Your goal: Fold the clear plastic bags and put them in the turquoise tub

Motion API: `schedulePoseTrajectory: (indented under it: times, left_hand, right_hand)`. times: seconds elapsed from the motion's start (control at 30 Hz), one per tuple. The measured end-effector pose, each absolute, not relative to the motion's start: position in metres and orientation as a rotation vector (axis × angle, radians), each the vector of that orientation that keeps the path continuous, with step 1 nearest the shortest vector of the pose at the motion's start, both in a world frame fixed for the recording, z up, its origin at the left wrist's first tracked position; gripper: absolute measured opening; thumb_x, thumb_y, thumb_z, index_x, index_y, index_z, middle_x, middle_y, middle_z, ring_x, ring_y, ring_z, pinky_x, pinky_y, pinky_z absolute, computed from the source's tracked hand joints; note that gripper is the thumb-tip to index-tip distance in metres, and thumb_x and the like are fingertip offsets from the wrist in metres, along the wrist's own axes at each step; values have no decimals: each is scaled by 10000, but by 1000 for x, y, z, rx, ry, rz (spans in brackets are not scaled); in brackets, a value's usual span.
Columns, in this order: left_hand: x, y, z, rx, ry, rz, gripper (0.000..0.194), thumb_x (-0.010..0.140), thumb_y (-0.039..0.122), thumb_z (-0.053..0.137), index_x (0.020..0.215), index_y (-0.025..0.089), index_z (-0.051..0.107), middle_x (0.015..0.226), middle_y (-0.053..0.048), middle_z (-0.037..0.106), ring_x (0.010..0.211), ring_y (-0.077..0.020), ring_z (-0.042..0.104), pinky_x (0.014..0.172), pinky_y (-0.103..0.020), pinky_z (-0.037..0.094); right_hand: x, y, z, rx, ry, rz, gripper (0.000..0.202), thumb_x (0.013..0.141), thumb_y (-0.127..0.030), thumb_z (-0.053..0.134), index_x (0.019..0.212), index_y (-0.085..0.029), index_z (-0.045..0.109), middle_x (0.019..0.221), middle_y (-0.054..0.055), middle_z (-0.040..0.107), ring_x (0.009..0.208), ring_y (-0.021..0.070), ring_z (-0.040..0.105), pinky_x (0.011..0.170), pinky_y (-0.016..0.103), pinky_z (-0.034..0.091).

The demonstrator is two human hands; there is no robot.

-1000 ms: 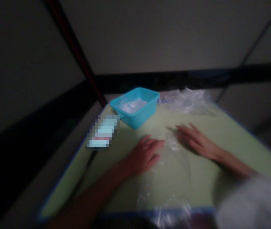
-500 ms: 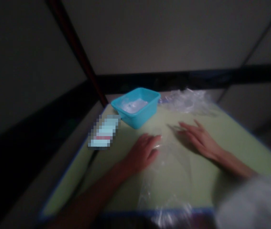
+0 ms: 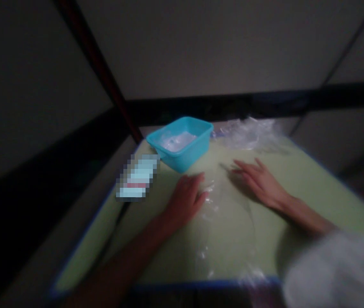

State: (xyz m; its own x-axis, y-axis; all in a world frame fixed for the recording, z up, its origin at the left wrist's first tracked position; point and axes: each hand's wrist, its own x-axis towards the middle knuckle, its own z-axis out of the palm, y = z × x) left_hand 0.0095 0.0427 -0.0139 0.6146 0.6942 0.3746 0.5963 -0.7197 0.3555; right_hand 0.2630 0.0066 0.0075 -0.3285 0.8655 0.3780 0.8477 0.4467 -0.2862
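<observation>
Yellow-green covered the table point(image 3: 162, 261), where clear plastic point(image 3: 226, 231) lay between the hands, reaching the near edge, with a blue tub point(image 3: 184, 159) beyond. The right hand point(image 3: 261, 182) had its fingers loosely spread; whether the left hand point(image 3: 186, 199), beside the plastic, gripped it, I couldn't tell.

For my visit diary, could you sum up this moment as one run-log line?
left hand: beside clear plastic, grip unclear | right hand: open, opposite side | beyond: turquoise tub, crumpled plastic
</observation>
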Motion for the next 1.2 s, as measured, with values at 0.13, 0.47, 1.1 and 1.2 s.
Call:
schedulePoseTrajectory:
  times: [0.13,0.47,1.1,1.2]
  left_hand:
    - [10,47,-17,2613,1164,647,483,907,309,414,1338,114,315,1328,-183,482,1264,-288,412,1080,-535,246]
    - [9,43,-18,2550,1138,773,468,904,316,415,1315,103,346,1308,-184,474,1238,-282,420,1046,-499,321]
    - [15,37,-15,2758,958,371,611,923,411,397,1415,85,240,1506,-179,201,1408,-239,142,1130,-461,173]
    - [15,33,-8,2764,871,423,622,922,365,394,1435,89,179,1522,-165,148,1417,-217,88,1141,-438,150]
  right_hand:
    - [274,2,7,-1335,-2222,62,409,957,-269,269,1311,-149,436,1127,101,674,1148,249,553,1071,597,199]
    - [257,-18,17,-841,-2534,430,307,936,-245,393,1173,-203,582,1197,76,635,1194,196,513,1073,465,309]
    - [264,2,-8,-1318,-2525,97,623,948,-458,330,1477,-194,133,1496,131,228,1362,276,241,1088,546,223]
    - [264,1,-8,-1307,-2528,65,622,955,-441,320,1481,-227,65,1514,99,175,1377,256,190,1098,527,216]
